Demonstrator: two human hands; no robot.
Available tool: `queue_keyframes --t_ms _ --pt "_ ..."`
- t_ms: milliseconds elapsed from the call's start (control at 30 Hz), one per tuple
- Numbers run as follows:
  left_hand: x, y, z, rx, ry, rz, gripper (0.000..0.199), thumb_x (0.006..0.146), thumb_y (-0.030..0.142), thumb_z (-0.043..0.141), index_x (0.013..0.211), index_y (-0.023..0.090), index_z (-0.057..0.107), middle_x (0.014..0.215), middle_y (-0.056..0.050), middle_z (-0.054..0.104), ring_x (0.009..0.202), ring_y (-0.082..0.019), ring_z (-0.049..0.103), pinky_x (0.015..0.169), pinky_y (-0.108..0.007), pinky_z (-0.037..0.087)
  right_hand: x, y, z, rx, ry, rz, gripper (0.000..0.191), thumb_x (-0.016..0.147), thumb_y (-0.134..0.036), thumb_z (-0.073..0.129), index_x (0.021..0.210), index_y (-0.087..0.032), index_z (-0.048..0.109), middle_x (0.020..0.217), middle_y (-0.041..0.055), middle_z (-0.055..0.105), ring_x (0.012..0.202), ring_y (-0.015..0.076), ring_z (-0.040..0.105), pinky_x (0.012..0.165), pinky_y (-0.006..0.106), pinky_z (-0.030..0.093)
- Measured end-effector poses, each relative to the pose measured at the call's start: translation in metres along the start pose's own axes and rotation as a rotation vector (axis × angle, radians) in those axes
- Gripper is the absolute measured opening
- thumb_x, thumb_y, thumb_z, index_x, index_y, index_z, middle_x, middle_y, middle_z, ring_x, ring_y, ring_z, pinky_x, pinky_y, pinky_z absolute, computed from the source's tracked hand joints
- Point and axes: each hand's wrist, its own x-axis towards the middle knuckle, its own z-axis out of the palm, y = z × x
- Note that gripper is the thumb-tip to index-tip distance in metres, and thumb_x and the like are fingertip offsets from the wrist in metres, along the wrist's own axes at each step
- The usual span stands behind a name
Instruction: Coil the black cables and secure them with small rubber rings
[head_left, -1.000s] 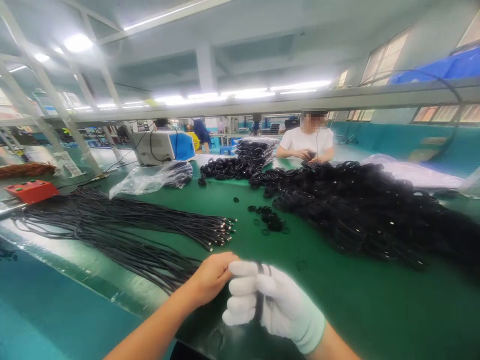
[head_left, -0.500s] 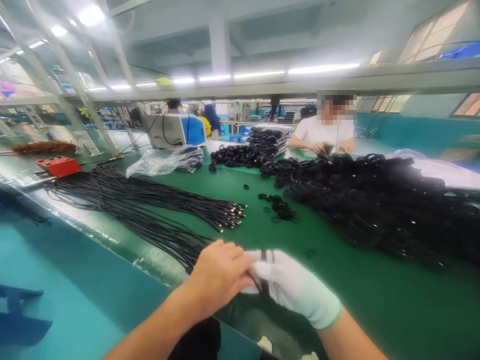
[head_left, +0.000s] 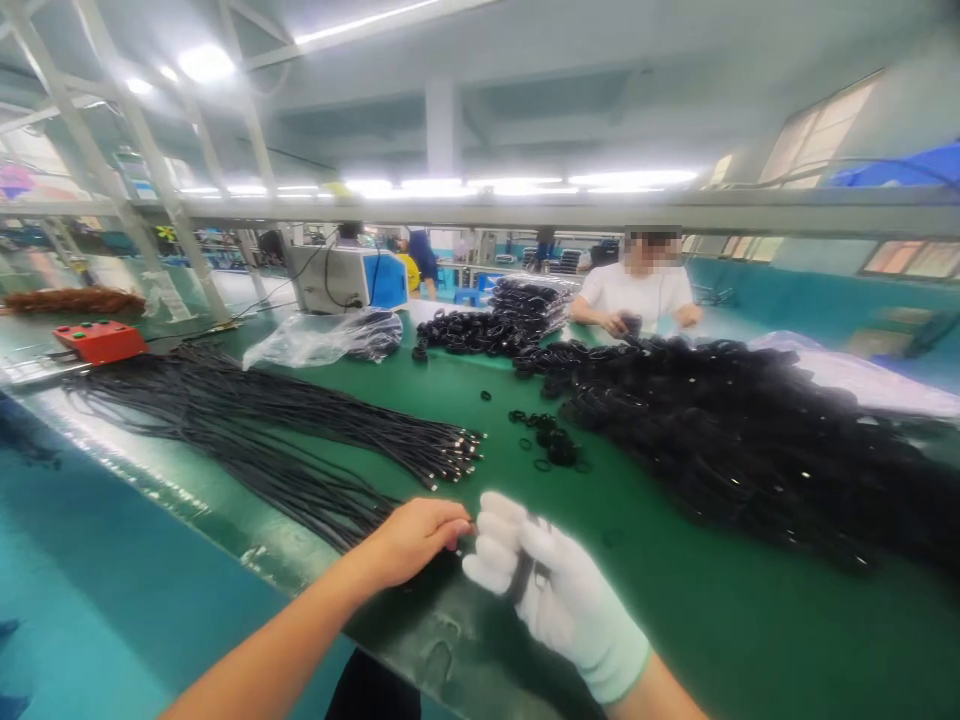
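Observation:
My right hand [head_left: 551, 585], in a white glove, is closed around a small coiled black cable [head_left: 523, 578]; a light connector end shows near the thumb. To its left, my bare left hand [head_left: 416, 540] has thumb and fingers pinched together. Whatever lies between those fingertips is too small to make out. The two hands are slightly apart above the table's near edge. Behind my left hand, long straight black cables [head_left: 300, 415] stretch across the table, the upper bunch ending in metal connectors.
A big heap of coiled black cables [head_left: 720, 430] covers the right side. Small black rings [head_left: 555, 445] lie mid-table. At the left sits a red box with buttons [head_left: 101, 342]; further back are a plastic bag [head_left: 315, 340] and a grey-blue machine [head_left: 349, 275]. Across the table, a co-worker [head_left: 637, 290] handles something dark.
My left hand has drawn away left from the gloved right hand, which it was touching. The right hand has turned, showing the coil in its fingers. The camera view has shifted slightly.

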Motion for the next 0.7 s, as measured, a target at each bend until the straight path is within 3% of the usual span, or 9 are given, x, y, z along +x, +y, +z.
queue_keyframes --t_ms 100,200,333,433,567,700 --pt "0.001 0.004 0.007 0.355 0.083 -0.096 0.027 0.09 0.026 0.038 0.078 0.019 0.061 0.077 -0.001 0.063 0.071 -0.017 0.057 0.062 -0.026 0.037 0.002 -0.018 -0.004 -0.038 0.098 -0.153 0.033 0.082 -0.025 0.062 0.114 -0.017 0.059 0.113 0.0083 0.064 0.098 0.0185 0.061 0.1 0.045 0.038" --pt "-0.006 0.022 0.024 0.607 0.098 -0.185 0.027 0.091 0.024 0.036 0.084 0.021 0.061 0.079 -0.003 0.066 0.071 -0.019 0.06 0.06 -0.027 0.037 0.002 -0.028 -0.006 -0.07 0.162 -0.217 0.029 0.084 -0.024 0.059 0.112 -0.016 0.062 0.119 0.0095 0.062 0.106 0.0208 0.06 0.103 0.046 0.037" --pt "-0.019 0.046 0.044 0.656 0.116 -0.074 0.025 0.09 0.022 0.038 0.077 0.021 0.06 0.074 -0.003 0.065 0.069 -0.019 0.06 0.065 -0.03 0.038 0.002 -0.027 -0.008 -0.14 0.176 -0.228 0.031 0.084 -0.025 0.06 0.114 -0.016 0.061 0.122 0.0113 0.061 0.109 0.0238 0.059 0.104 0.049 0.037" --pt "-0.023 0.051 0.05 0.642 0.149 0.049 0.023 0.088 0.021 0.041 0.07 0.02 0.056 0.069 -0.002 0.062 0.065 -0.017 0.057 0.065 -0.031 0.036 0.002 -0.022 -0.009 -0.204 0.165 -0.217 0.036 0.083 -0.026 0.061 0.117 -0.014 0.057 0.121 0.0129 0.061 0.106 0.0261 0.061 0.101 0.05 0.038" --pt "-0.02 0.051 0.032 0.759 0.192 0.29 0.021 0.088 0.019 0.044 0.07 0.019 0.053 0.068 -0.001 0.06 0.063 -0.017 0.052 0.062 -0.032 0.031 0.002 -0.015 -0.005 -0.322 0.163 -0.116 0.032 0.081 -0.024 0.063 0.112 -0.014 0.059 0.108 0.0105 0.066 0.099 0.0226 0.062 0.096 0.042 0.041" --pt "-0.01 0.057 -0.01 0.857 0.057 0.562 0.022 0.088 0.033 0.052 0.072 0.018 0.054 0.071 -0.001 0.059 0.069 -0.017 0.05 0.067 -0.032 0.031 0.001 -0.007 0.005 -0.363 0.015 0.056 0.024 0.075 -0.019 0.067 0.098 -0.012 0.064 0.091 0.0071 0.066 0.092 0.0198 0.059 0.089 0.037 0.044"
